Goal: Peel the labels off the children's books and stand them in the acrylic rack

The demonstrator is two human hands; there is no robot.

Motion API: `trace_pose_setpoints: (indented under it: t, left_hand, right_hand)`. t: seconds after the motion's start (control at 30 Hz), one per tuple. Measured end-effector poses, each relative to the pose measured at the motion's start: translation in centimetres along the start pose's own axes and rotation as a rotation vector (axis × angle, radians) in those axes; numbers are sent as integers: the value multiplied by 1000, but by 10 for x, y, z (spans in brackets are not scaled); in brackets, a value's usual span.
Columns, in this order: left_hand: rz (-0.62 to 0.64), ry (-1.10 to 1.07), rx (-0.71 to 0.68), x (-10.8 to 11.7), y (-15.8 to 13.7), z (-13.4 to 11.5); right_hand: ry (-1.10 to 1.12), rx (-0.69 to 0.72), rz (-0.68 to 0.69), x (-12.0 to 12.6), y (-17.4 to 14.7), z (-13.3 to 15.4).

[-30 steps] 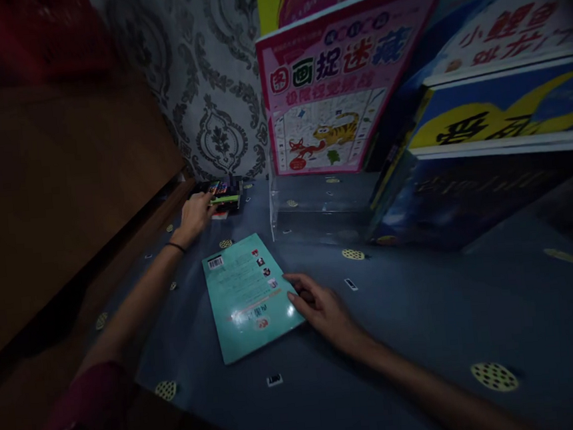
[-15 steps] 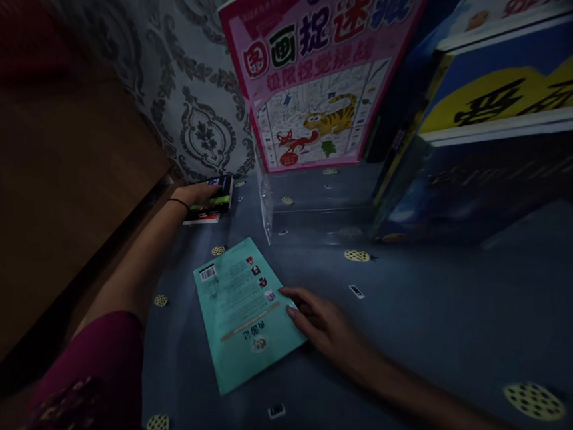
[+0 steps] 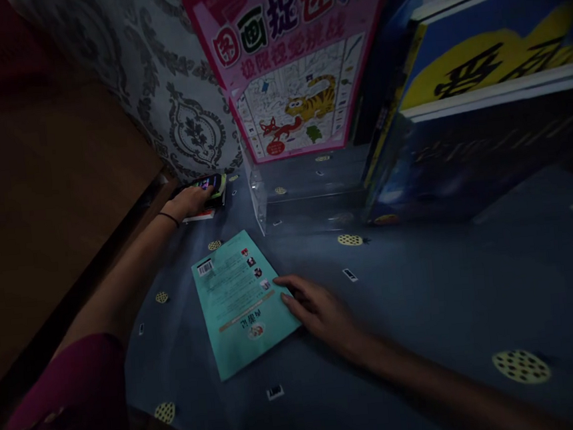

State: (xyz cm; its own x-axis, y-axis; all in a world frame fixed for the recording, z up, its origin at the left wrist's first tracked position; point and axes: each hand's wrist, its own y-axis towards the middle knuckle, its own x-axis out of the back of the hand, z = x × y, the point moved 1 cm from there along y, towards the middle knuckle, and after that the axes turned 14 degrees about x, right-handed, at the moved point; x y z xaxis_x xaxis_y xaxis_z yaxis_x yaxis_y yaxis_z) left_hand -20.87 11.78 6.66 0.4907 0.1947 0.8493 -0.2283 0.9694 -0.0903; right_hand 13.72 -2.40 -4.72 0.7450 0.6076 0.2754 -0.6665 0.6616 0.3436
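A teal paperback book [image 3: 239,313] lies flat on the table, its back cover up with a barcode at the far left corner. My right hand [image 3: 319,309] rests at the book's right edge. Its index finger and thumb touch the cover with a gap between them, and the other fingers are curled. At the far left table edge, my left hand [image 3: 188,202] closes over a black phone-like object [image 3: 207,182] with a bright purple patch on it. That object is on top of a small pile of books [image 3: 201,216]. My left fingertips are partly hidden.
The table has a blue patterned cloth [image 3: 416,324]. A clear plastic stand [image 3: 260,207] holds a pink picture book [image 3: 296,100] upright. More upright books [image 3: 493,56] stand to the right. Patterned grey fabric [image 3: 192,116] hangs behind; a brown floor [image 3: 65,207] lies left.
The view has shifted slightly. My left hand has drawn a little nearer over the pile, and the black object's angle looks different. My right hand stays at the teal book's edge.
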Motion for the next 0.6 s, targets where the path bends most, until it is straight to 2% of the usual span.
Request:
trace_pose_setpoints:
  t: [0.2, 0.43, 0.5, 0.6]
  left_hand:
    - [39, -50, 23, 0, -6, 1]
    - [-95, -81, 160, -9, -15, -33]
    - [-108, -82, 164, -8, -15, -31]
    - [-118, -83, 163, -1, -15, -14]
  right_hand:
    - [-17, -3, 14, 0, 2, 0]
    - [-12, 28, 13, 1, 2, 0]
    - [-20, 42, 1, 1, 2, 0]
    - [-33, 52, -7, 0, 2, 0]
